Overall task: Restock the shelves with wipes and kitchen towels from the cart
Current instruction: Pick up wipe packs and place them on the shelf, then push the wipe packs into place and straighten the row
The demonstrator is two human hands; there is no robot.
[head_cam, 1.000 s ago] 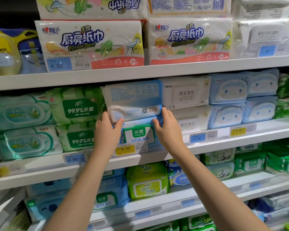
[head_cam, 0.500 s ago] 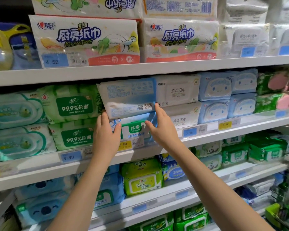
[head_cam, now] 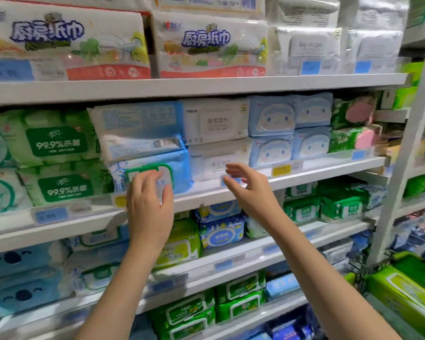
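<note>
Head view: my left hand (head_cam: 149,207) hangs with loosely bent fingers over the green lid of the lower blue wipes pack (head_cam: 179,168); through the blur I cannot tell if they touch it. My right hand (head_cam: 250,190) is spread wide and holds nothing, just right of that pack, before the shelf edge (head_cam: 329,171). A white-blue pack (head_cam: 138,128) lies stacked on top
</note>
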